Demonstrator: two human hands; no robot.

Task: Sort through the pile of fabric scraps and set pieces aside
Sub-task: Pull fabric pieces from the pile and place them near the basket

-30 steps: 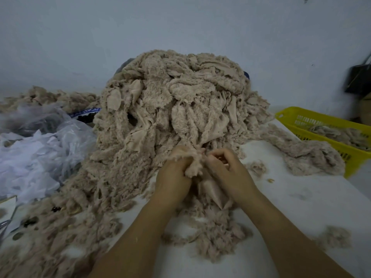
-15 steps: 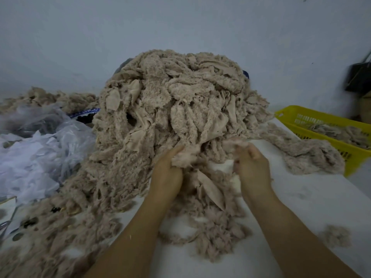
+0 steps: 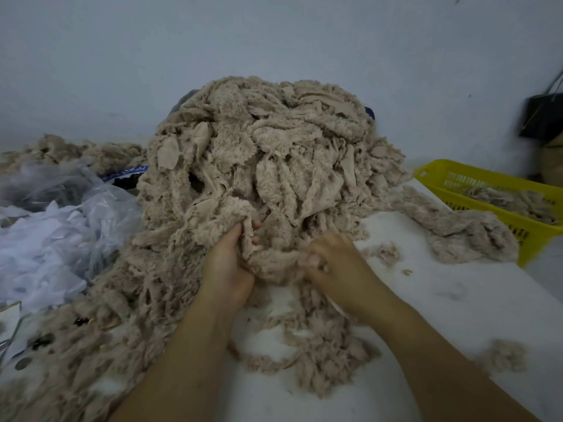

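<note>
A tall pile of beige fluffy fabric scraps [image 3: 268, 153] rises in the middle of the white table [image 3: 457, 300]. At its near foot my left hand [image 3: 227, 269] grips a fuzzy beige scrap [image 3: 271, 263], thumb and fingertips curled into the cloth. My right hand [image 3: 335, 263] pinches the right end of the same scrap, fingers curled. A low heap of loose scraps [image 3: 313, 354] lies on the table between my forearms.
A yellow plastic basket [image 3: 441, 175] with scraps in it stands at the right. A long beige strip [image 3: 463, 229] trails toward it. Clear plastic bags with white material [image 3: 54, 233] lie at the left. Small tufts [image 3: 502, 354] dot the table. A dark bag [image 3: 542, 117] hangs on the wall.
My right hand has moved left and down, back to the scrap held by my left hand. Both hands now hold one piece at the pile's foot.
</note>
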